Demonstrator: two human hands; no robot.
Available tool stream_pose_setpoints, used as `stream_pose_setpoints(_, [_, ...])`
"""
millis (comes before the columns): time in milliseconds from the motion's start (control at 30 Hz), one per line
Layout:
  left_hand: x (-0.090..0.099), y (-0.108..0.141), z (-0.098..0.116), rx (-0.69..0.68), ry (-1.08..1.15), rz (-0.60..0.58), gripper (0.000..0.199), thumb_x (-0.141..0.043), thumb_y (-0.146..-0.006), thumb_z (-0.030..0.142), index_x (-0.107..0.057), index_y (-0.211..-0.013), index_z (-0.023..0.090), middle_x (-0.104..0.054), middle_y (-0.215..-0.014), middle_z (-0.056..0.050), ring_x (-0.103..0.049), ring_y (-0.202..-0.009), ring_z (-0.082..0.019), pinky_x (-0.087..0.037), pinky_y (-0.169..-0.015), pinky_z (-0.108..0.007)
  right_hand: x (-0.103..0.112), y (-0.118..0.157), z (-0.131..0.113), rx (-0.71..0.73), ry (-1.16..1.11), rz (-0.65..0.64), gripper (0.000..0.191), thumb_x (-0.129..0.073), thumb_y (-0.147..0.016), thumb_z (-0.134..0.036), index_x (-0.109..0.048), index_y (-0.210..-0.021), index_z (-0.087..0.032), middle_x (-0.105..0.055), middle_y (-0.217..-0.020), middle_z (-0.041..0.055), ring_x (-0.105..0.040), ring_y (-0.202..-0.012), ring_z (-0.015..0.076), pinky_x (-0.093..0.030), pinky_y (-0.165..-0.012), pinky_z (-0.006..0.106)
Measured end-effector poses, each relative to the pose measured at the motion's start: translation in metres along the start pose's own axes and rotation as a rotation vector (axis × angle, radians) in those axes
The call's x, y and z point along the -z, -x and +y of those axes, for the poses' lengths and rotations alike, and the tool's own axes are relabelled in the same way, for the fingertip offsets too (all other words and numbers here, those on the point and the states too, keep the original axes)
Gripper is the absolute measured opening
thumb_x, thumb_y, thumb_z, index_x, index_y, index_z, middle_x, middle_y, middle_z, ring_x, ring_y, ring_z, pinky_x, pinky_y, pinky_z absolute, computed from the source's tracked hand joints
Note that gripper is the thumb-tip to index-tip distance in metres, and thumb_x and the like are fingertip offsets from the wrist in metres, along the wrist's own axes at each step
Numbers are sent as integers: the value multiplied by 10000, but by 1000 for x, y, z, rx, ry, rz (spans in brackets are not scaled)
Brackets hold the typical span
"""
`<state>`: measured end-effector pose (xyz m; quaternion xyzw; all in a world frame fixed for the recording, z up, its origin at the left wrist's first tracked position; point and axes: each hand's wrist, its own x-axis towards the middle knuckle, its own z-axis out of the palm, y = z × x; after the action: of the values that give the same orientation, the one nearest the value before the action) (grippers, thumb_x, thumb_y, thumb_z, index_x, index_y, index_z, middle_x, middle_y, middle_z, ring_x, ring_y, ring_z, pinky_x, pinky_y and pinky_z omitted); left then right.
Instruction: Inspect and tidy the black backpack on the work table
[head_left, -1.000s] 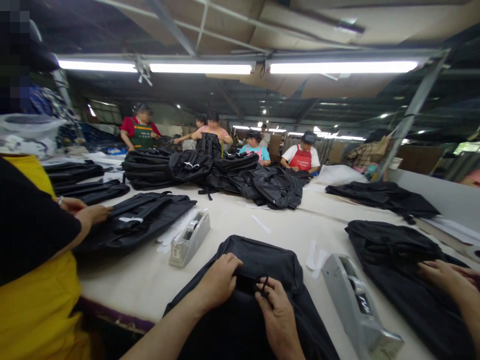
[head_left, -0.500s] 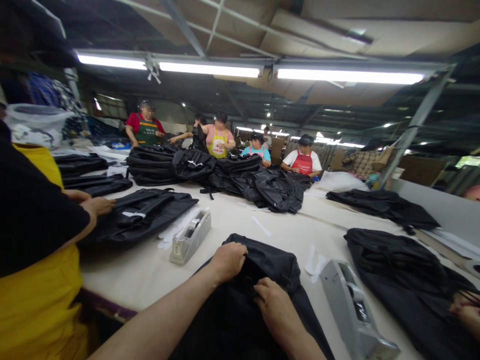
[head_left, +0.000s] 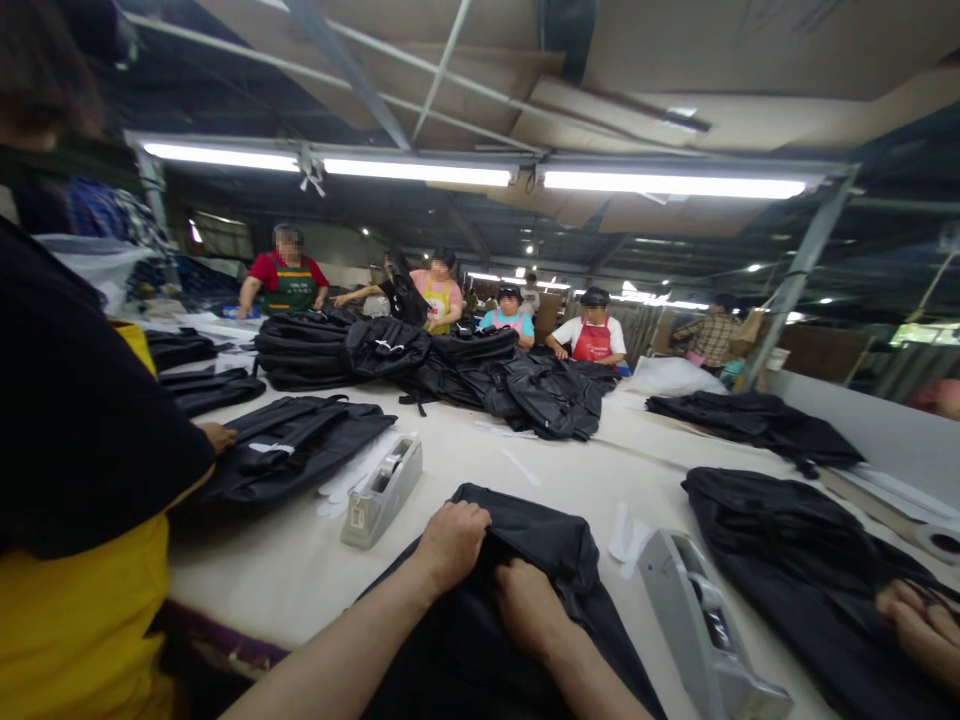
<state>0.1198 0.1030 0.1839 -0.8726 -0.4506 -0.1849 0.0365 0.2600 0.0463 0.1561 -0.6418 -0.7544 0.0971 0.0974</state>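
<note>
1. A long cream-covered work table (head_left: 262, 570) is being lit by fluorescent tubes (head_left: 420, 172) under a cardboard-patched ceiling, and a heap of black backpacks (head_left: 420, 370) at its far end is being flanked by aproned co-workers (head_left: 592, 340).
2. On the left, a flattened black bag (head_left: 285, 445) is being touched by a co-worker's hand (head_left: 215, 435), with a grey tape dispenser (head_left: 382, 495) and white strips (head_left: 345, 487) lying just beside it.
3. At the centre, a black backpack (head_left: 540, 550) is lying at the table's near edge, and its fabric is being gathered by the left hand (head_left: 451, 545), with the fingers curled tightly over a fold.
4. Just beside that, the right hand (head_left: 529, 610) is being pressed into the fabric with the fingers bent downward; whether anything is being pinched cannot be told.
5. On the right, a second grey tape dispenser (head_left: 705, 625) is lying near another black bag (head_left: 780, 530), which is being touched by another co-worker's hand (head_left: 922, 620).
</note>
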Motion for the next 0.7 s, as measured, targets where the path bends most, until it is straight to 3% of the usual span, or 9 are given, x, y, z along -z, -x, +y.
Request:
stream_pose_setpoints(67, [3,0,-1,-3,10,-7,188,-421,-818,160,-586,-892,209,-624,-894,-36,-547,-888,-197,-400,-803,-344,-4,24,-2,98,26,153,228,-405,-800,-119,-619,-824,-193,-588,-954,83,-540,-893,212,-405,-785,322])
stream_pose_setpoints(167, [9,2,2,-9,25,-1,157,-467,-798,165,-585,-888,214,-610,-923,-32,-531,-913,-193,-383,-824,-341,-23,54,4,271,42,481,245,-397,-748,-43,-573,-816,-199,-540,-918,71,-515,-847,200,-426,-745,326])
stream_pose_setpoints(267, [17,12,10,-60,52,18,163,-455,-802,152,-574,-883,230,-590,-951,-18,-519,-924,-187,-382,-818,-328,-41,69,15,433,57,683,229,-413,-725,-31,-537,-813,-203,-506,-920,64,-503,-856,187,-446,-727,291])
stream_pose_setpoints(400, [22,29,19,-253,145,-135,207,-422,-819,166,-581,-909,262,-608,-913,5,-571,-814,-157,-429,-720,-271,-45,70,18,419,-39,735,217,-371,-748,-46,-507,-821,-198,-485,-927,68,-492,-860,185,-444,-726,306])
stream_pose_setpoints(533, [17,36,27,-188,93,-178,372,-402,-758,85,-528,-1069,246,-606,-969,-31,-602,-800,-188,-469,-694,-293,-49,63,14,447,-109,731,219,-359,-705,-37,-503,-769,-189,-505,-860,61,-490,-779,182,-435,-663,315])
stream_pose_setpoints(700, [0,30,39,-180,122,-259,394,-400,-753,109,-494,-1114,236,-585,-1047,-68,-616,-822,-227,-504,-686,-351,-65,60,18,479,-32,738,249,-411,-674,-7,-546,-749,-201,-553,-834,51,-530,-784,193,-463,-665,318])
